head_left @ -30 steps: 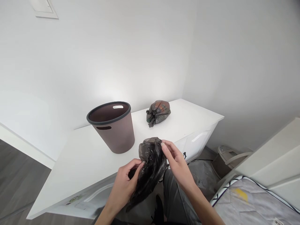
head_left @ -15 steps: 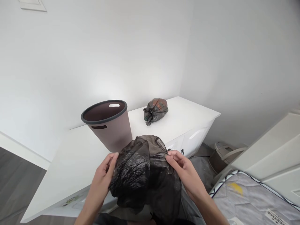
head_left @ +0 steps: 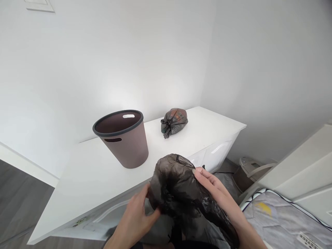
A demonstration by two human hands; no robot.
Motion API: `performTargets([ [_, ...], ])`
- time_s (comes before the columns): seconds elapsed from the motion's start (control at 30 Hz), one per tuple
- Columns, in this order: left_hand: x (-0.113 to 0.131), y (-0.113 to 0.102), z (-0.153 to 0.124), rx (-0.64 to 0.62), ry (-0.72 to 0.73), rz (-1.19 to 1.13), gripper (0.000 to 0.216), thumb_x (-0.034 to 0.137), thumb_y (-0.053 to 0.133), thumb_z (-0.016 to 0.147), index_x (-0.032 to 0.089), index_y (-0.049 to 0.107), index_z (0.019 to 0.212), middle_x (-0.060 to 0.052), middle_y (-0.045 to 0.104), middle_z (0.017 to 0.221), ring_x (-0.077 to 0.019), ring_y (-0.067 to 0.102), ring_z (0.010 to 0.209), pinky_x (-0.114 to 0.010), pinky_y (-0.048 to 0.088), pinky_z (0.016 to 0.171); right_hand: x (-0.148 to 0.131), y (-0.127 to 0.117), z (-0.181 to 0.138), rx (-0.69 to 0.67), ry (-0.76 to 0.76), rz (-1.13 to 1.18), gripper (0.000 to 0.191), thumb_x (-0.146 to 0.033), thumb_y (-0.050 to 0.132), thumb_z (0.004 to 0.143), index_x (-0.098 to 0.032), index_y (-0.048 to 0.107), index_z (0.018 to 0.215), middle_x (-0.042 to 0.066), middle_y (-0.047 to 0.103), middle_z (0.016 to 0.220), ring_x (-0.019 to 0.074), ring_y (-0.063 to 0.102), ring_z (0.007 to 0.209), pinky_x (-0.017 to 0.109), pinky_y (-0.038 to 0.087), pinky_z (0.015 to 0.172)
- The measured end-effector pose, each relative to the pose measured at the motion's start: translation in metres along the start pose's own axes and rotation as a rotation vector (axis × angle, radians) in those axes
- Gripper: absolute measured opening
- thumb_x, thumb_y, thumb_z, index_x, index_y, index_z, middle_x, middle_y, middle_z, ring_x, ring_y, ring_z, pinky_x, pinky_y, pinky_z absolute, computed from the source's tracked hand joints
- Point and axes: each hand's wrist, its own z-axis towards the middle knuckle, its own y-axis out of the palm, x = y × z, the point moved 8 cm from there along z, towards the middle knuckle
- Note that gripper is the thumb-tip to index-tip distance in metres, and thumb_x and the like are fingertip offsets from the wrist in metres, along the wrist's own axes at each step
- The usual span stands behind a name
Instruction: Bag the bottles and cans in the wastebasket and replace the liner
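Both my hands hold a thin black plastic bag (head_left: pixel 178 186) in front of the white cabinet top (head_left: pixel 88 173). My left hand (head_left: pixel 135 218) grips the bag's lower left side, fingers closed on the film. My right hand (head_left: pixel 220 197) holds its upper right edge, and the bag drapes over that wrist. An empty brown bin (head_left: pixel 121 138) with a dark rim stands on the cabinet, beyond the bag and to the left. A tied, filled dark rubbish bag (head_left: pixel 174 121) lies further back on the cabinet.
White walls meet in a corner behind the cabinet. To the right are a small grey appliance (head_left: pixel 250 171) on the floor, a white piece of furniture (head_left: pixel 303 173) and a mattress corner (head_left: pixel 275 218). Grey wood floor shows at the left.
The bag was spread wide between my hands half a second ago; now it is bunched together, with my left hand moved right and lower and the bag draped over my right wrist.
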Motion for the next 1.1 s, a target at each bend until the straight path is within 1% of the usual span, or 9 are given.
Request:
performTargets([
  [0.13,-0.036,-0.007,0.011,0.119,0.037,0.143,0.021,0.032,0.053,0.091,0.022,0.068,0.102,-0.007,0.075,0.096,-0.0288,0.070,0.088,-0.039,0.055,0.079,-0.004,-0.018,0.001,0.057,0.003,-0.014,0.050,-0.064,0.089,0.069,-0.020,0.066,0.077,-0.001,0.062,0.069,0.0159,0.058,0.065,0.026,0.049,0.064],
  [0.27,-0.063,-0.030,0.009,0.389,0.065,0.308,0.038,0.032,0.049,0.096,0.020,0.058,0.130,-0.012,0.072,0.113,-0.0319,0.070,0.102,-0.046,0.056,0.088,-0.008,-0.029,0.002,0.043,-0.001,0.019,0.045,-0.062,0.087,0.072,-0.021,0.069,0.077,0.000,0.065,0.068,0.0206,0.063,0.070,0.032,0.051,0.073],
  [0.37,-0.042,-0.045,-0.008,0.611,0.213,0.390,0.054,0.026,0.053,0.096,0.017,0.042,0.148,-0.020,0.059,0.140,-0.0362,0.058,0.131,-0.055,0.050,0.103,-0.007,-0.029,-0.003,0.030,0.004,0.079,0.041,-0.058,0.086,0.075,-0.022,0.068,0.077,0.000,0.065,0.069,0.0197,0.062,0.070,0.031,0.050,0.073],
  [0.47,0.017,-0.049,-0.036,0.721,0.528,0.356,0.054,0.016,0.061,0.092,0.021,0.045,0.143,-0.017,0.058,0.137,-0.0307,0.057,0.132,-0.046,0.051,0.105,-0.002,-0.017,-0.011,-0.001,0.037,0.131,0.039,-0.052,0.089,0.075,-0.022,0.064,0.078,-0.002,0.061,0.070,0.0149,0.055,0.063,0.026,0.046,0.064],
  [0.57,0.075,-0.038,-0.045,0.484,0.701,0.214,0.032,0.012,0.059,0.093,0.026,0.055,0.122,-0.006,0.066,0.112,-0.0195,0.066,0.104,-0.031,0.054,0.091,0.002,0.001,-0.019,-0.047,0.074,0.176,0.041,-0.051,0.089,0.076,-0.022,0.060,0.078,-0.004,0.055,0.069,0.0118,0.048,0.061,0.022,0.042,0.060],
  [0.67,0.106,-0.023,-0.031,0.189,0.582,0.075,0.012,0.028,0.064,0.093,0.025,0.057,0.103,-0.001,0.068,0.097,-0.0171,0.065,0.086,-0.028,0.053,0.079,-0.001,0.017,-0.024,-0.104,0.054,0.153,0.043,-0.054,0.083,0.083,-0.020,0.058,0.078,-0.004,0.051,0.071,0.0112,0.044,0.065,0.022,0.041,0.061],
  [0.73,0.115,-0.016,-0.020,0.081,0.501,0.018,0.018,0.040,0.065,0.094,0.024,0.057,0.093,0.001,0.067,0.088,-0.0166,0.063,0.080,-0.029,0.051,0.077,-0.009,0.026,-0.024,-0.173,0.002,0.047,0.044,-0.057,0.075,0.090,-0.019,0.056,0.076,-0.004,0.048,0.072,0.0112,0.041,0.067,0.022,0.039,0.063],
  [0.9,0.121,-0.005,-0.003,-0.027,0.417,-0.020,0.034,0.039,0.053,0.103,0.021,0.048,0.075,0.005,0.054,0.068,-0.0110,0.051,0.065,-0.025,0.041,0.068,-0.029,0.031,-0.024,-0.244,-0.124,-0.159,0.049,-0.061,0.060,0.099,-0.019,0.054,0.075,-0.002,0.045,0.076,0.0126,0.038,0.073,0.025,0.037,0.069],
  [1.1,0.118,-0.013,-0.004,0.005,0.407,-0.114,0.038,0.037,0.050,0.105,0.020,0.043,0.072,0.005,0.046,0.066,-0.0100,0.040,0.062,-0.024,0.035,0.063,-0.041,0.023,-0.018,-0.203,-0.202,-0.273,0.057,-0.067,0.061,0.096,-0.020,0.047,0.066,-0.004,0.040,0.066,0.0125,0.035,0.066,0.026,0.033,0.064],
])
